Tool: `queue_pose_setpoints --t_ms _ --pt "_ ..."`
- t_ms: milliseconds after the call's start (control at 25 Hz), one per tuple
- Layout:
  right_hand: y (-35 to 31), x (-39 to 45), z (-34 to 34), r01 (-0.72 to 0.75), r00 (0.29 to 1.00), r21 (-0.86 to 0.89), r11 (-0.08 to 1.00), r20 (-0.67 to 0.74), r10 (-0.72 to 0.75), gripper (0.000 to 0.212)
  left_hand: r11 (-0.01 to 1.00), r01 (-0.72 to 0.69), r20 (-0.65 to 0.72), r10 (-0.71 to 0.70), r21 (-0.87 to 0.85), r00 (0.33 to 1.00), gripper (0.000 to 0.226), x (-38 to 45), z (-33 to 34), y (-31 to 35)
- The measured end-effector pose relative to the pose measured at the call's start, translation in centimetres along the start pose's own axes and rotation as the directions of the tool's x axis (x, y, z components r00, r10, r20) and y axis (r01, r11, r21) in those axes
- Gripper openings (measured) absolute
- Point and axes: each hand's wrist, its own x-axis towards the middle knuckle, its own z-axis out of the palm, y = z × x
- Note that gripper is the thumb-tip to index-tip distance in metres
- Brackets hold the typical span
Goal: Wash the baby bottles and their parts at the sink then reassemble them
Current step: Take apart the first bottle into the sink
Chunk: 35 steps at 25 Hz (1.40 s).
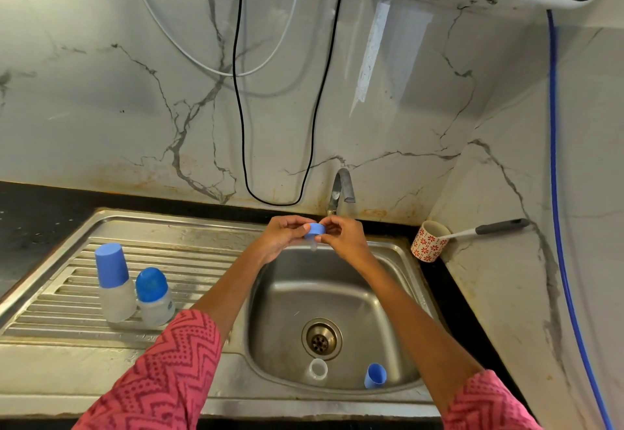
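Both hands hold a blue screw ring [315,231] over the back of the steel sink basin [371,298], just below the tap [341,190]. A clear teat [313,246] hangs down from the ring. My left hand [285,235] pinches the ring's left side, and my right hand [342,235] pinches its right side. In the basin's front lie a clear bottle body [318,369] and a blue cap [374,375]. Two capped baby bottles, one with a light blue cap [113,282] and one with a darker domed cap [154,296], stand on the ribbed drainboard [189,260].
A red-and-white patterned cup [429,241] holding a grey-handled brush [499,227] stands at the back right corner. A black cable [241,125] loops down the marble wall behind the tap. The drain [320,338] sits mid-basin. A blue hose [557,193] runs down the right wall.
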Motion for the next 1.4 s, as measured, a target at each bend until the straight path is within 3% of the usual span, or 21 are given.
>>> queue_pose_setpoints --t_ms 160,360,480,720,880,960,1080,1160,1280,1400 --pt "0.0 -0.1 -0.3 0.000 0.998 0.088 0.996 -0.060 0.005 0.030 0.998 -0.054 0.012 0.054 -0.030 0.998 0.028 -0.2 -0.2 -0.4" --pt "-0.4 -0.5 -0.2 -0.019 0.982 0.198 0.980 -0.181 0.055 0.031 0.970 -0.214 -0.182 0.232 0.112 0.955 0.034 0.2 2.1 -0.8" --pt "-0.6 -0.5 -0.5 -0.005 0.980 0.242 0.970 -0.191 0.052 0.031 0.959 -0.235 -0.210 0.266 0.160 0.941 0.034 0.6 3.1 -0.8" --pt "0.2 -0.7 -1.3 -0.063 0.984 0.196 0.979 -0.150 0.093 0.030 0.972 -0.159 -0.149 0.186 0.173 0.971 0.030 0.6 3.2 -1.0" --pt "0.4 -0.6 -1.2 -0.106 0.993 0.017 0.994 -0.053 0.107 0.021 0.997 0.076 -0.113 -0.074 0.020 0.991 0.033 0.5 4.7 -1.9" --pt "0.3 -0.6 -1.2 -0.067 0.998 -0.035 0.997 0.007 0.068 0.020 0.990 0.135 -0.193 -0.127 0.029 0.973 0.036 0.3 5.7 -1.9" --pt "0.0 -0.7 -1.3 -0.074 0.996 -0.031 0.997 0.048 0.075 0.016 0.968 0.085 -0.366 0.008 0.237 0.931 0.039 -0.1 5.9 -1.8" --pt "-0.7 -0.8 -0.8 -0.178 0.984 -0.078 0.981 -0.025 0.177 0.031 0.941 0.022 -0.387 0.117 0.337 0.914 0.042 -0.4 6.6 -1.8" --pt "-1.8 -1.0 0.0 -0.247 0.969 -0.285 0.926 -0.095 0.229 0.055 0.821 -0.079 -0.334 0.315 0.565 0.888 0.051 -0.7 7.4 -2.1" --pt "-1.8 -0.7 0.2 -0.263 0.964 -0.359 0.896 -0.053 0.261 0.060 0.481 -0.064 -0.159 0.408 0.874 0.899 0.032 -0.7 6.6 -2.7"
